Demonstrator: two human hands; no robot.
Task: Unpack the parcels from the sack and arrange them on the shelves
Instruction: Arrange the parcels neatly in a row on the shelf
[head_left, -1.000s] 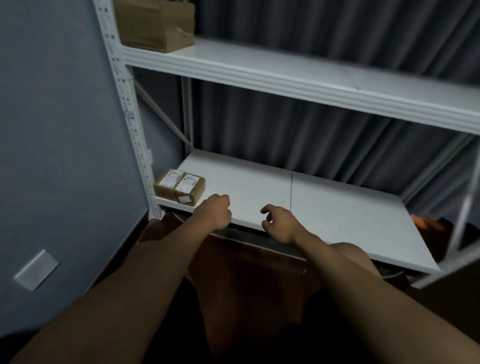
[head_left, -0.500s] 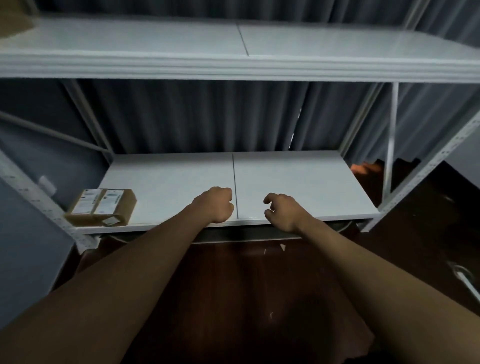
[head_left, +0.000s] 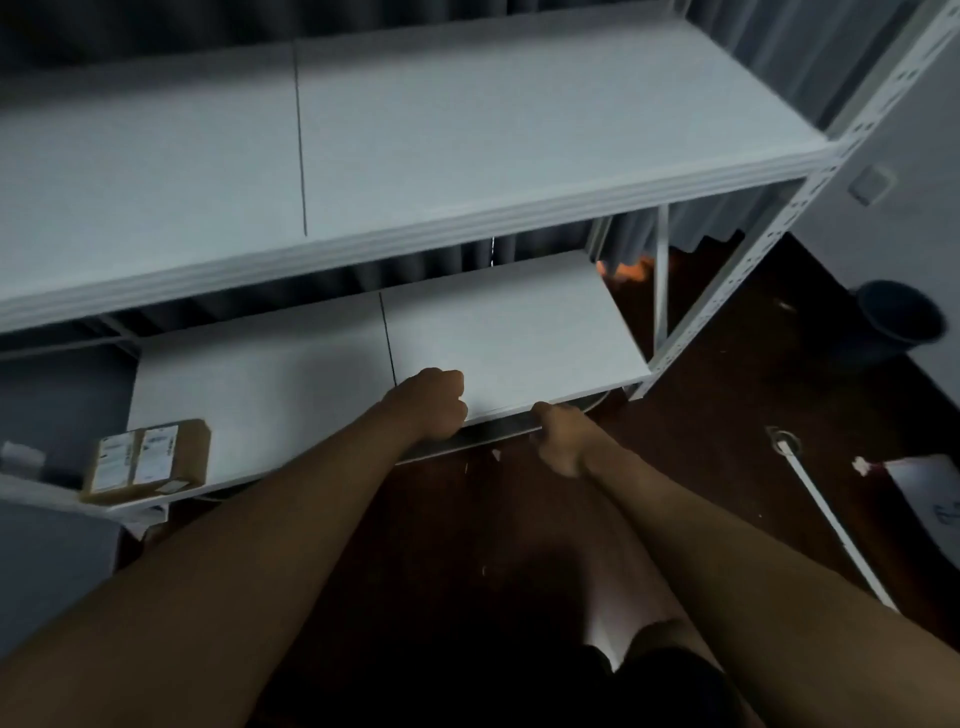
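Two small brown parcels (head_left: 150, 460) with white labels lie side by side at the left front corner of the lower white shelf (head_left: 291, 379). My left hand (head_left: 431, 402) is curled into a fist over that shelf's front edge near the middle seam and holds nothing. My right hand (head_left: 561, 439) hangs loosely curled just below and in front of the same edge, a little to the right, with nothing in it. A white, sack-like thing (head_left: 924, 499) lies on the floor at the far right, cut off by the frame.
The upper white shelf (head_left: 467, 130) juts out above the lower one. A perforated upright (head_left: 737, 291) stands at the right end. On the dark floor are a dark bucket (head_left: 898, 317) and a white pole (head_left: 826, 519). A grey curtain hangs behind.
The view has swung right and tilted down, so the parcels now sit far left. Both hands stay at the lower shelf's front edge; the right hand has dropped slightly below it.
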